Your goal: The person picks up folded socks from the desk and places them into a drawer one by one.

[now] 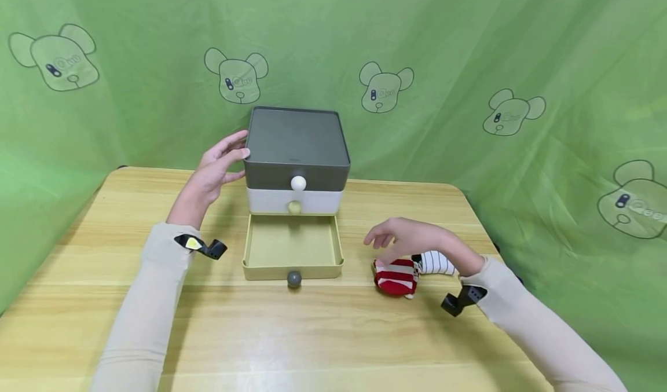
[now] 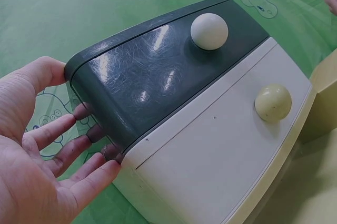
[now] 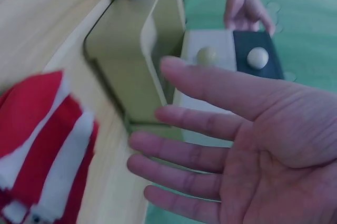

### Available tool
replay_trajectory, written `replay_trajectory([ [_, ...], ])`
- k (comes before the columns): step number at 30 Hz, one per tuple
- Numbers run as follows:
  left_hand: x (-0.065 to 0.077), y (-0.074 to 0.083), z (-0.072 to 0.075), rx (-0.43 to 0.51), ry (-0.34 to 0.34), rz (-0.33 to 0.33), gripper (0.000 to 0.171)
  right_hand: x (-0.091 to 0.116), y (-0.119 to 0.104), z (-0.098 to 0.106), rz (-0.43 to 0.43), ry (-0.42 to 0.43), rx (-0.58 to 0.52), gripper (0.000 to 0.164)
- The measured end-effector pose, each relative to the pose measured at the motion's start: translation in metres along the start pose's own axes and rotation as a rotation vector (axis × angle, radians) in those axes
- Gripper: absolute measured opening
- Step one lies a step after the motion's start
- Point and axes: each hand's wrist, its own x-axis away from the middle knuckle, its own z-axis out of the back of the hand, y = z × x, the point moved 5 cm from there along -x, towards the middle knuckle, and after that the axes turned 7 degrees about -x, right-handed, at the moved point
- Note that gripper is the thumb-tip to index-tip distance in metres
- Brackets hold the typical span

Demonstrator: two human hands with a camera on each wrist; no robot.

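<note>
A small drawer cabinet [image 1: 297,137] stands at the back of the table, dark grey on top, white in the middle, with its beige bottom drawer [image 1: 293,241] pulled out and bare inside. My left hand [image 1: 212,169] rests its fingertips against the cabinet's left side, fingers nearly straight, as the left wrist view shows. My right hand [image 1: 409,235] hovers over a red-and-white striped cloth bundle [image 1: 397,277], holding nothing; its fingers spread in the right wrist view. Partly behind the right wrist lies a white cloth piece with dark stripes [image 1: 436,263].
Round knobs sit on the drawer fronts: a white knob [image 1: 298,183], a pale yellow knob [image 1: 294,207] and a grey knob [image 1: 294,279]. A green curtain [image 1: 312,44] printed with bear heads hangs around the wooden table [image 1: 250,334].
</note>
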Motion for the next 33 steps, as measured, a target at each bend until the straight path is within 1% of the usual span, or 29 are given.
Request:
replay_trajectory([
  [4, -0.001, 0.000, 0.001, 0.010, 0.004, -0.002, 0.062, 0.001, 0.016, -0.004, -0.092, -0.061, 0.019, 0.053],
  [8, -0.001, 0.001, 0.001, 0.004, 0.003, -0.003, 0.062, -0.001, 0.031, -0.009, -0.136, -0.092, 0.015, 0.057],
  [14, 0.000, 0.002, -0.001, -0.025, -0.012, -0.001, 0.063, -0.003, 0.048, -0.014, -0.167, -0.122, -0.026, 0.053],
  [18, 0.001, 0.002, -0.001, -0.027, -0.012, -0.004, 0.063, -0.005, 0.054, -0.017, -0.166, -0.148, -0.054, 0.050],
  [22, 0.002, 0.002, -0.001, -0.027, -0.012, -0.006, 0.063, -0.008, 0.059, -0.019, -0.160, -0.166, -0.056, 0.047],
  [27, 0.002, 0.002, -0.001, -0.028, -0.018, -0.003, 0.063, -0.013, 0.064, -0.021, -0.132, -0.190, -0.084, 0.036],
  [33, 0.002, 0.001, -0.001, -0.027, -0.014, -0.002, 0.063, -0.017, 0.068, -0.021, -0.118, -0.193, -0.103, 0.030],
])
